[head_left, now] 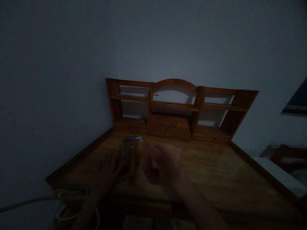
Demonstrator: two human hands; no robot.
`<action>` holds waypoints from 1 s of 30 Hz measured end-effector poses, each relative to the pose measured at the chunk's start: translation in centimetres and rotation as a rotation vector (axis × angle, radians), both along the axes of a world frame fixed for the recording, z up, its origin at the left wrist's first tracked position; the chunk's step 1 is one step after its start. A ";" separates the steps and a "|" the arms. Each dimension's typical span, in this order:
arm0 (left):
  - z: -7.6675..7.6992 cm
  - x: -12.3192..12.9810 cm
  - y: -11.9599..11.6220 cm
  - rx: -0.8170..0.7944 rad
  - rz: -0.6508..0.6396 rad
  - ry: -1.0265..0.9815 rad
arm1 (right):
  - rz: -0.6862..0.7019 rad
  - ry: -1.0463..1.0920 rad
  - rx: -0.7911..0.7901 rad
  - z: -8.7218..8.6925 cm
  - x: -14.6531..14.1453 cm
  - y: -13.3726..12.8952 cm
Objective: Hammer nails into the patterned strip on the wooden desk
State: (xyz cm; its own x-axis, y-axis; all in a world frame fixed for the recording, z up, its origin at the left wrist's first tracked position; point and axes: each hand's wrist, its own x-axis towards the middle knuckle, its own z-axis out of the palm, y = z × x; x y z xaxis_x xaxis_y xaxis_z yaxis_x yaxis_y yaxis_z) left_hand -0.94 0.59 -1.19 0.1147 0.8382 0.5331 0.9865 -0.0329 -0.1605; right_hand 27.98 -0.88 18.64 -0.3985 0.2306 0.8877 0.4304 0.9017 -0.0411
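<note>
On the left part of the wooden desktop, my left hand [107, 171] has its fingers spread, with the thumb side by a dark object [124, 153]. A hammer [132, 156] with a wooden handle lies beside that object, its metal head toward the shelf. My right hand [163, 163] is over the desk, right of the hammer. Motion blurs it; its fingers look curled, and whether anything is inside them cannot be made out. The scene is dim.
A wooden shelf unit [174, 104] stands at the back of the desk [216, 169] against a pale wall. A white cable [45, 198] loops at the lower left. Raised edges run along both desk sides. Wooden furniture [287, 151] shows at far right.
</note>
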 end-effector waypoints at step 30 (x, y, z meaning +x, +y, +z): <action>2.6 1.8 -0.2 -0.037 -0.073 -0.273 | 0.142 -0.185 -0.584 -15.3 -8.8 11.1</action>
State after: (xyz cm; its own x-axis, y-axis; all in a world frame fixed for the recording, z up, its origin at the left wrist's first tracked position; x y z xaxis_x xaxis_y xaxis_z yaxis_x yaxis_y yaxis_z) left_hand 0.84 0.41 1.45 0.0319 0.8525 0.5218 0.9878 -0.1066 0.1138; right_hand 19.15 10.25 3.35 -0.5955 0.5905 0.5447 0.3554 0.8017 -0.4805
